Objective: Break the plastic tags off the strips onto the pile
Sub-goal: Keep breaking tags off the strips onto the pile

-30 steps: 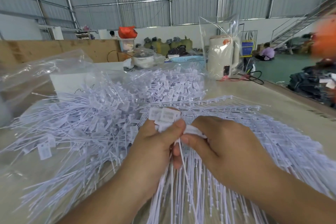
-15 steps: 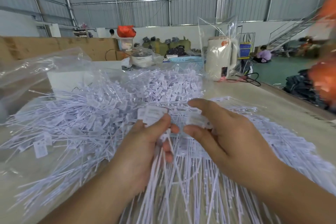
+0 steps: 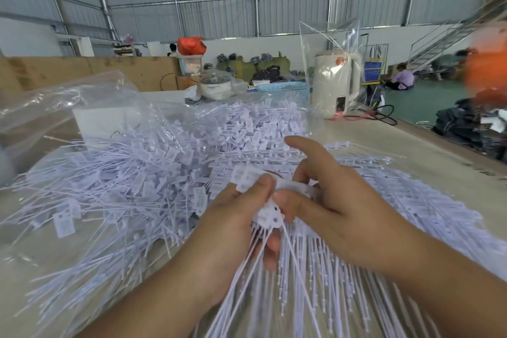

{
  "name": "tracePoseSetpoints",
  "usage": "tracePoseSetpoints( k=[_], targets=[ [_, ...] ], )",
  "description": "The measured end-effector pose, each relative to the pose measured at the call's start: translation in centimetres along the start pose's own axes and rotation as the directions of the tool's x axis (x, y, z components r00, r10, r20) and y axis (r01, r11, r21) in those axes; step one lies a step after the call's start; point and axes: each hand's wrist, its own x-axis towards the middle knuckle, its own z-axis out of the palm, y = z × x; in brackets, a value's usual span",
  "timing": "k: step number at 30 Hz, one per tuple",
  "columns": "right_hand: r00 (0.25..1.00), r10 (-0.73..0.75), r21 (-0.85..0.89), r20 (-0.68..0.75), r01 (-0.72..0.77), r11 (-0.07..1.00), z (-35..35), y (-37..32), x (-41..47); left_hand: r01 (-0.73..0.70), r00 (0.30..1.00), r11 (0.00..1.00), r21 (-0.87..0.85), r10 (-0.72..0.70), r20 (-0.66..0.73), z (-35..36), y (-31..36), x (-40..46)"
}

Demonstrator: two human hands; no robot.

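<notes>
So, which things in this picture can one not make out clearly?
- Print on the tags: head view, too small and blurred to read.
- Palm side of the left hand: turned away, so the number of tags it grips is hidden.
- Orange shape at the right edge: blurred, cut off.
- Table under the pile: covered by loose tags.
- Kettle: veiled by a clear bag.

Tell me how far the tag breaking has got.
Done: a large heap of loose white plastic tags lies left. In hand: the left hand and right hand pinch a white tag strip. Left: fanned unbroken strips lie right.
</notes>
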Motion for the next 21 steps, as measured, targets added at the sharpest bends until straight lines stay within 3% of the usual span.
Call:
tracePoseSetpoints(
  k=[4, 11, 15, 21],
  targets=[
    [0.994, 0.071, 0.06, -0.083, -0.066, 0.996, -0.9, 0.4, 0.2, -0.015, 0.999, 1.0, 0.017, 0.016, -0.045, -0.3, 0.2, 0.0],
    [0.986, 0.007, 0.135, 0.167, -0.029, 0.99, 1.3, -0.2, -0.3, -0.008, 0.998, 0.997, 0.082, 0.012, -0.055, -0.3, -0.4, -0.4],
    [0.986, 0.0, 0.032, 0.168, -0.005, 0.999, 1.3, -0.2, -0.2, -0.019, 1.0, 0.994, 0.109, 0.021, -0.012, -0.7, -0.5, -0.3],
    [0.98, 0.031, 0.063, 0.197, -0.045, 0.997, 1.2, -0.5, -0.3, -0.002, 0.998, 0.999, 0.047, -0.001, 0.057, -0.5, 0.3, -0.6]
  ],
)
